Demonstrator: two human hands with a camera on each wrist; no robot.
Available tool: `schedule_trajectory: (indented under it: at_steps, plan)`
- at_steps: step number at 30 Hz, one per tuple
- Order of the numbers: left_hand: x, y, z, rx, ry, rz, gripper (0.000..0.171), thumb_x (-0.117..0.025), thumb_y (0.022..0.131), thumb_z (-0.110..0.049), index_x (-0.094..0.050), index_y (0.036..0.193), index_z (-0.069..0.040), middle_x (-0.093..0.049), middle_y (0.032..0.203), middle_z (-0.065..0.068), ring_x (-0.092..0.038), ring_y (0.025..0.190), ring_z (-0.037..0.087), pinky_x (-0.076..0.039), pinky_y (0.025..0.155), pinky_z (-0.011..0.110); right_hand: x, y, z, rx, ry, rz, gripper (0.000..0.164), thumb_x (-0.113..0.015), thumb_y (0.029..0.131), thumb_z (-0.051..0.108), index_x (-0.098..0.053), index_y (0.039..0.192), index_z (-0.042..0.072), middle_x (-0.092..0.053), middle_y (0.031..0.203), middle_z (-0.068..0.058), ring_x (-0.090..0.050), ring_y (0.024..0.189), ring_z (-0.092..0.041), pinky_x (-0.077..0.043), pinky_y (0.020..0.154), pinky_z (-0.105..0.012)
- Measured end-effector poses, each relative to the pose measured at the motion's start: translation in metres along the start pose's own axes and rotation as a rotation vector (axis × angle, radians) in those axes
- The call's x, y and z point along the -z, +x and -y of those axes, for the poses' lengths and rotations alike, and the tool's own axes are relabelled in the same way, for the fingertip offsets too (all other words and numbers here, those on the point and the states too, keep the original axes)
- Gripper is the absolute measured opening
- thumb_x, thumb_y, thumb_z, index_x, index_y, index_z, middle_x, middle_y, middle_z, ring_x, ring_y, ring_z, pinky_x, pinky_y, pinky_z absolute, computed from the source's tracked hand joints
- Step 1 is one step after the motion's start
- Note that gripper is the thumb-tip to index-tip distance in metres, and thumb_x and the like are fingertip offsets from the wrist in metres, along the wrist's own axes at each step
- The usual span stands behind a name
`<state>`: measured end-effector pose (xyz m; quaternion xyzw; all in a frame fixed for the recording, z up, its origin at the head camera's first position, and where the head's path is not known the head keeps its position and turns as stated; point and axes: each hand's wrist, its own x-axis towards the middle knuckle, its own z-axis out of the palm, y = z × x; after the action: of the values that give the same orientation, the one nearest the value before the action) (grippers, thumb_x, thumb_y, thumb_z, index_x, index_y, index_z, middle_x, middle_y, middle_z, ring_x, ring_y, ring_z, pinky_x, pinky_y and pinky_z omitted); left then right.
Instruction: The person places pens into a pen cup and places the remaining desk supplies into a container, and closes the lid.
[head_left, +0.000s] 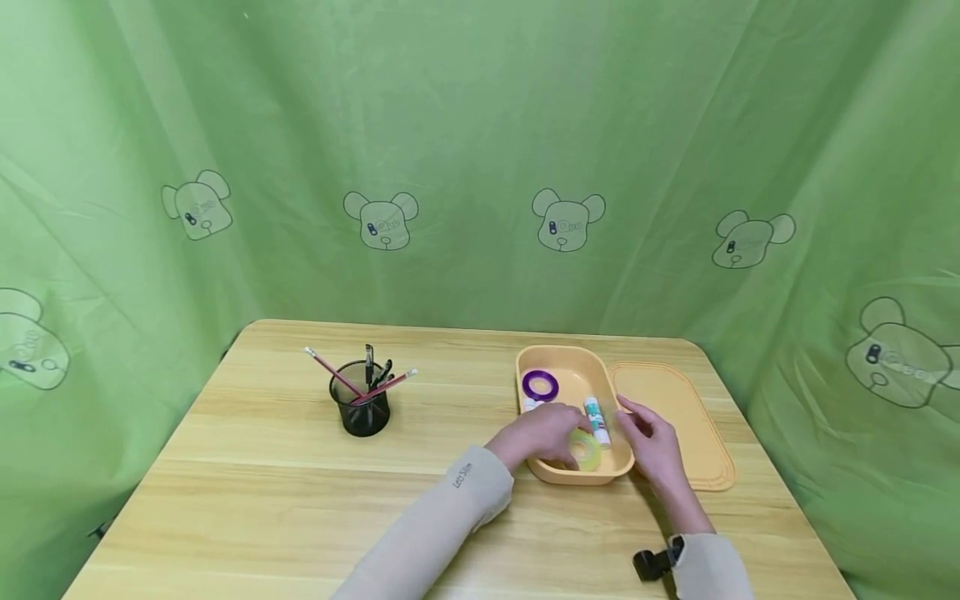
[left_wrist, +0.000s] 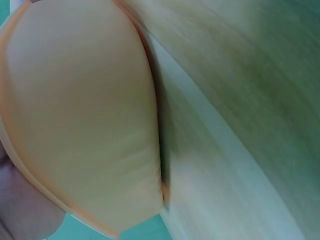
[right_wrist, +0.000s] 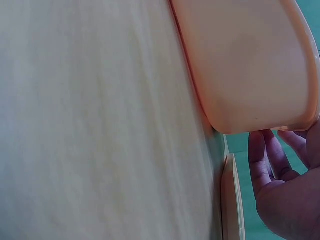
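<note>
A light-orange plastic box [head_left: 626, 472] stands on the table with my left hand [head_left: 543, 432] reaching in over its near-left wall. The curled fingers and thumb of that hand grip a yellow-green tape roll [head_left: 589, 452] low in the box. Beside the roll lies a glue stick [head_left: 596, 421] with a white and teal label; farther back is a purple ring-shaped roll [head_left: 540, 385]. A white item [head_left: 532, 404] is partly covered by my left hand. My right hand [head_left: 660, 446] touches the box's right side, fingertips [right_wrist: 257, 137] against its outer wall near the rim.
An orange lid [head_left: 675, 400] lies flat just right of the box. A black mesh pen cup [head_left: 365, 417] with pencils and pens stands on the left of the wooden table [head_left: 262, 492]. Green curtain [head_left: 480, 108] surrounds the table's back and sides.
</note>
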<state>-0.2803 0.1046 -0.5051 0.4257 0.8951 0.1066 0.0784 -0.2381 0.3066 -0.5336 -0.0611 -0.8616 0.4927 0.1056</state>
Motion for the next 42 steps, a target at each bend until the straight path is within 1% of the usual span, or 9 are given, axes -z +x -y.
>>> schedule_trajectory:
  at_steps: [6,13,19,24,29,33,37,40,42]
  plan:
    - [0.0,0.002,0.0,0.011,0.013,-0.003,0.069,-0.084,0.068,-0.042,-0.059,0.13,-0.026,-0.059,0.129,-0.012,-0.054,0.119,0.006,-0.039,0.103,0.018,0.0,-0.001,0.0,-0.008,0.0,0.0,0.044,-0.059,0.094,0.039,-0.058,0.133,0.019,-0.065,0.112,-0.014,-0.055,0.09,0.001,-0.046,0.075,-0.009]
    - [0.0,0.0,-0.001,0.058,0.015,-0.002,0.074,-0.086,0.067,-0.037,-0.057,0.133,-0.024,-0.059,0.13,-0.009,-0.055,0.118,0.008,-0.04,0.103,0.02,-0.001,-0.002,-0.001,-0.009,0.0,-0.005,0.044,-0.059,0.094,0.039,-0.059,0.133,0.018,-0.065,0.111,-0.014,-0.055,0.089,0.001,-0.046,0.074,-0.009]
    - [0.003,-0.003,-0.002,0.051,-0.003,-0.034,0.075,-0.086,0.067,-0.038,-0.055,0.134,-0.024,-0.058,0.131,-0.008,-0.054,0.119,0.008,-0.04,0.103,0.02,-0.002,-0.002,-0.001,-0.006,0.004,-0.003,0.044,-0.058,0.094,0.039,-0.059,0.133,0.018,-0.065,0.11,-0.014,-0.055,0.089,0.0,-0.047,0.073,-0.009]
    - [0.004,-0.004,0.001,0.037,-0.094,-0.075,0.073,-0.083,0.071,-0.039,-0.053,0.136,-0.024,-0.057,0.132,-0.008,-0.054,0.117,0.006,-0.041,0.101,0.018,-0.001,-0.002,0.0,-0.015,0.003,0.0,0.044,-0.059,0.094,0.038,-0.058,0.133,0.018,-0.065,0.114,-0.014,-0.055,0.091,0.002,-0.046,0.076,-0.008]
    - [0.009,-0.007,0.006,0.022,-0.168,-0.133,0.071,-0.081,0.073,-0.04,-0.053,0.135,-0.022,-0.058,0.128,-0.01,-0.058,0.108,0.004,-0.045,0.092,0.015,-0.001,-0.001,-0.001,-0.003,-0.003,0.003,0.044,-0.059,0.094,0.037,-0.057,0.134,0.019,-0.065,0.115,-0.014,-0.054,0.091,0.004,-0.046,0.076,-0.007]
    - [0.016,-0.016,0.011,0.026,-0.243,-0.173,0.068,-0.08,0.075,-0.038,-0.053,0.135,-0.022,-0.058,0.129,-0.01,-0.059,0.11,0.007,-0.046,0.091,0.016,0.0,0.0,-0.002,-0.001,-0.017,-0.004,0.043,-0.059,0.094,0.038,-0.058,0.133,0.019,-0.065,0.112,-0.014,-0.054,0.09,0.002,-0.045,0.075,-0.008]
    - [0.022,-0.026,0.022,0.017,-0.306,-0.226,0.064,-0.08,0.077,-0.035,-0.054,0.134,-0.022,-0.058,0.128,-0.009,-0.058,0.111,0.008,-0.046,0.09,0.016,0.0,0.001,-0.002,-0.02,-0.03,-0.005,0.044,-0.058,0.094,0.04,-0.058,0.133,0.02,-0.065,0.112,-0.011,-0.054,0.092,0.0,-0.044,0.076,-0.007]
    - [0.027,-0.033,0.031,0.007,-0.322,-0.284,0.058,-0.078,0.079,-0.033,-0.056,0.131,-0.018,-0.06,0.122,-0.006,-0.058,0.109,0.009,-0.046,0.092,0.016,0.0,0.002,-0.002,-0.027,-0.036,-0.006,0.045,-0.057,0.094,0.041,-0.058,0.134,0.021,-0.065,0.112,-0.011,-0.054,0.092,0.0,-0.044,0.077,-0.007]
    - [0.028,-0.038,0.036,0.026,-0.327,-0.32,0.055,-0.077,0.081,-0.032,-0.057,0.13,-0.018,-0.06,0.122,-0.005,-0.057,0.111,0.01,-0.045,0.096,0.018,0.0,0.001,-0.001,-0.025,-0.034,-0.01,0.044,-0.058,0.094,0.04,-0.058,0.133,0.02,-0.065,0.112,-0.011,-0.054,0.092,0.0,-0.044,0.077,-0.007]
